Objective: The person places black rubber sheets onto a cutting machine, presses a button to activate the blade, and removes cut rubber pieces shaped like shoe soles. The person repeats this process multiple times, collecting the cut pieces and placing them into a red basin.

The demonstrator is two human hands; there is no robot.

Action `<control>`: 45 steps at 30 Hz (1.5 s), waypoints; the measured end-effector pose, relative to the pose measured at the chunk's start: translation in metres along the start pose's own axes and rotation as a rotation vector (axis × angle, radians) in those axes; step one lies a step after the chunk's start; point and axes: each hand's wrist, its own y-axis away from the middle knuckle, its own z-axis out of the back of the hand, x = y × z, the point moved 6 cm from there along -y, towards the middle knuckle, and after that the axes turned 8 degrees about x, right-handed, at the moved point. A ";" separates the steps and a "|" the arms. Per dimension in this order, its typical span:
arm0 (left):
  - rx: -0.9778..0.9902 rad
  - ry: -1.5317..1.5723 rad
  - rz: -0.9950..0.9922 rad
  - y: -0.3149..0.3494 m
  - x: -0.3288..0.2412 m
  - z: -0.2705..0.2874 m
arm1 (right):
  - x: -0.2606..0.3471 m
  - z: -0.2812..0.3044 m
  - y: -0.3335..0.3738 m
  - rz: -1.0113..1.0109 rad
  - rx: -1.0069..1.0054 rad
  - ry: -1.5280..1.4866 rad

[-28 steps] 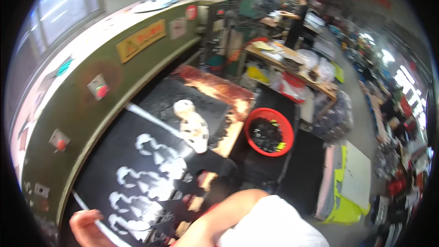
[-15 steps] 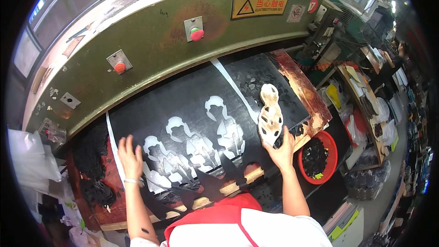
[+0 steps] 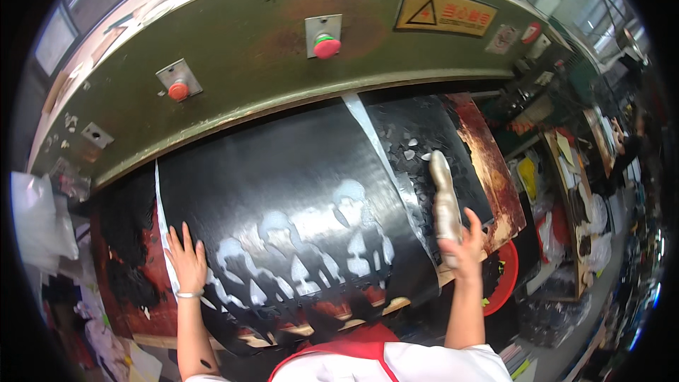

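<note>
My right hand (image 3: 463, 246) grips the near end of a long, shoe-shaped cutting die (image 3: 443, 194). The die is tipped on its side, so its silvery wall shows and its openings are hidden. It is over the right part of the work surface. A black sheet (image 3: 262, 148) spreads across the middle, with several cut-out shapes near its front edge where a pale layer shows through (image 3: 277, 226). On the sheet's left edge, beside a white strip (image 3: 164, 226), my left hand (image 3: 187, 260) lies flat with fingers apart.
A green machine beam (image 3: 247, 49) with two red buttons spans the back. Black scraps (image 3: 410, 145) lie right of the sheet and more (image 3: 127, 262) at far left. A red bowl (image 3: 506, 276) stands behind my right forearm. Shelves (image 3: 566, 191) are further right.
The black sheet with its cut-outs has slid toward me, my left hand moving with it. The die in my right hand has turned from face-up onto its side. The view has shifted slightly.
</note>
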 end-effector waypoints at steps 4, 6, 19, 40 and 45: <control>0.024 -0.002 -0.030 0.065 -0.011 0.001 | -0.001 0.015 0.015 -0.045 0.099 -0.922; 0.018 0.053 -0.042 0.078 -0.013 -0.003 | -0.016 0.013 0.021 -0.052 0.088 -1.206; -0.130 0.135 -0.098 0.082 -0.021 0.004 | 0.002 -0.073 0.037 0.159 0.193 -0.674; -0.178 0.635 -0.111 0.057 0.004 0.001 | -0.046 -0.474 0.100 0.657 0.457 0.713; -0.218 0.664 -0.108 0.018 0.004 0.010 | -0.043 -0.490 0.060 0.555 0.582 0.796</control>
